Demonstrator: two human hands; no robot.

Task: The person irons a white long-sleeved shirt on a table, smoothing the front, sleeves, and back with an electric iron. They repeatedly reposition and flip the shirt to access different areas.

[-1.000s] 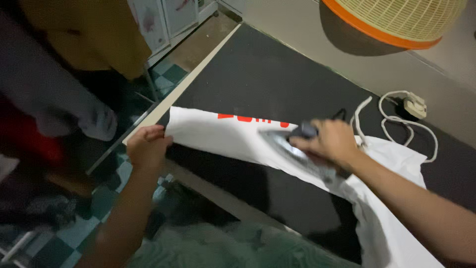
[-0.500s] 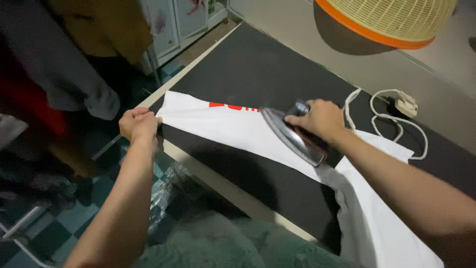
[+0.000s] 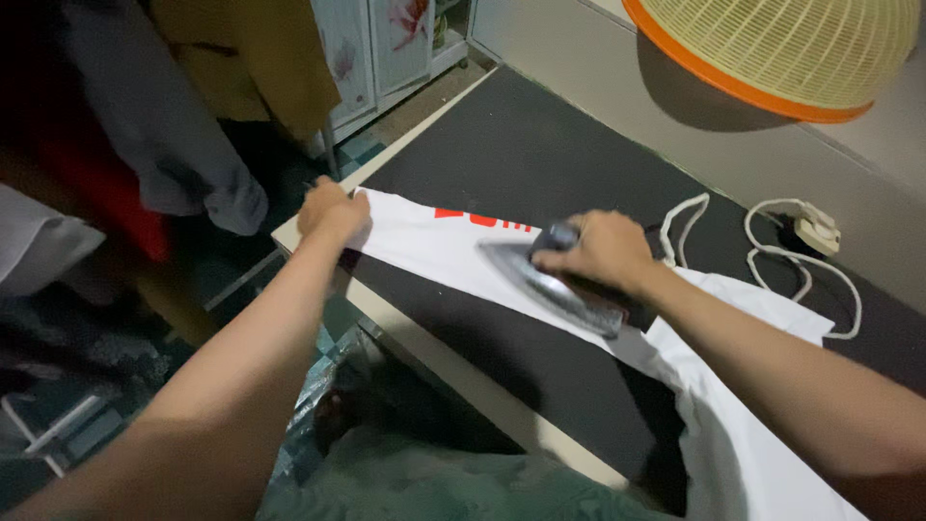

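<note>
1. I see a white shirt (image 3: 434, 253) with red print, spread flat on the dark desk (image 3: 540, 145); its far end runs off the near right corner and bunches there.
2. An iron (image 3: 550, 280) sits on the shirt near the middle of the desk, its shiny soleplate tilted a little toward me, tip pointing left.
3. A white cord (image 3: 772, 253) loops on the desk behind the iron and reaches a plug block (image 3: 815, 230) at the right.
4. A yellow basket with an orange rim (image 3: 781, 48) lies upturned on the pale surface beyond the desk (what it covers, if anything, I cannot tell).
5. My right hand (image 3: 593, 251) is closed round the iron's handle.
6. My left hand (image 3: 333, 214) is clenched on the shirt's left edge at the desk corner, pulling it taut.
7. Clothes (image 3: 183, 125) hang at the left, above a checked floor (image 3: 96, 425).
</note>
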